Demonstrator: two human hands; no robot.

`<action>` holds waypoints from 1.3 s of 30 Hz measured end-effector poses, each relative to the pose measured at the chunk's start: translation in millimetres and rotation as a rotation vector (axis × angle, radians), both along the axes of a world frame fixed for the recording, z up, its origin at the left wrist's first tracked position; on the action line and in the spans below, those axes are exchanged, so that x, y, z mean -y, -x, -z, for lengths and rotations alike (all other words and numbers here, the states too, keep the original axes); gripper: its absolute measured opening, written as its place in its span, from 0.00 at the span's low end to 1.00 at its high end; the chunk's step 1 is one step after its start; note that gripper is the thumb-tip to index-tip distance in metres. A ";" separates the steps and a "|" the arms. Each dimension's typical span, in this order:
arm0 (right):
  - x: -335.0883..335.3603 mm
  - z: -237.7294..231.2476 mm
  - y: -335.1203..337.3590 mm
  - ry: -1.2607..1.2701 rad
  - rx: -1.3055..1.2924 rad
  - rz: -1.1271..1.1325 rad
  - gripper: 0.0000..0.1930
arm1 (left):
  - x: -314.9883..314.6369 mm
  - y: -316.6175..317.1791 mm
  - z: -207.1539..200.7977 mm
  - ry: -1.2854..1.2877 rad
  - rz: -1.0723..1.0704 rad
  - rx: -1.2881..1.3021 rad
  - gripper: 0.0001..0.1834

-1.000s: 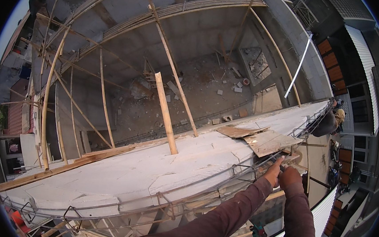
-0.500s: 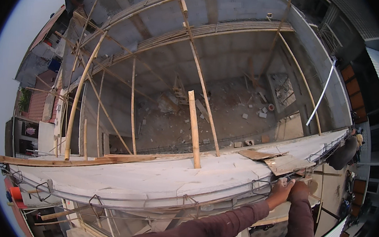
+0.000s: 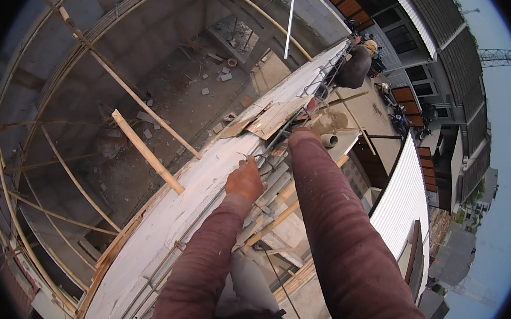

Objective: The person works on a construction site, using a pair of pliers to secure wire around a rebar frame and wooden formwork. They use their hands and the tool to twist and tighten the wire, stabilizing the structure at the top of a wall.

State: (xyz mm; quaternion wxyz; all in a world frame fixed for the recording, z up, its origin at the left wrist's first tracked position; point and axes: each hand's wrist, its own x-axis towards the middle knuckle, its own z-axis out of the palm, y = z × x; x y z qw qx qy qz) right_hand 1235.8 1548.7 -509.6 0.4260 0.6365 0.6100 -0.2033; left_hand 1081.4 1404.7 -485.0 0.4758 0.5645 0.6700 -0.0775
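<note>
My left hand [image 3: 245,181] is closed, its fingers curled beside a bent steel stirrup [image 3: 261,159] at the edge of the white wall top [image 3: 213,161]. What those fingers hold, if anything, I cannot make out. Farther along the same edge, my right hand [image 3: 303,137] reaches out at the end of its sleeve. Its fingers are hidden behind the back of the hand. A small reddish thing [image 3: 312,106] shows just past it; whether the hand touches it I cannot tell. Thin rebar [image 3: 160,269] runs along the wall's outer side. Worn plywood pieces [image 3: 270,120] lie by the hands.
Left of the wall, the ground drops to a rubble-strewn floor [image 3: 170,99] among bamboo poles [image 3: 148,151]. A person in dark clothing [image 3: 354,68] bends at the wall's far end. Below my right arm are a pipe [image 3: 328,140] and a white corrugated roof [image 3: 406,189].
The view has swung to the right and tilted. My hands, close together before, are now apart: the right one is farther along the edge, the left one nearer to me.
</note>
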 end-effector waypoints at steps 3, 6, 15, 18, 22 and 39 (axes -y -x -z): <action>-9.4 33.9 -73.6 0.064 0.040 0.157 0.20 | -2.9 -26.8 -5.7 -0.053 0.040 0.064 0.48; -8.1 32.5 -60.3 0.103 0.009 0.091 0.20 | -1.7 -16.6 -2.3 -0.030 0.043 0.051 0.48; 17.2 -12.6 13.3 -0.089 -0.074 0.225 0.18 | -5.1 -4.4 -2.8 0.004 0.045 0.011 0.50; 6.8 9.0 -16.1 -0.101 -0.083 0.184 0.17 | -7.8 -14.8 -5.2 -0.005 0.046 0.011 0.50; -9.6 21.2 -37.9 0.032 -0.175 0.070 0.15 | -6.2 -18.1 -6.3 0.001 0.048 0.009 0.49; -18.8 -1.0 -0.1 -0.002 -0.109 0.286 0.18 | -3.5 -13.2 4.3 -0.041 -0.003 0.011 0.46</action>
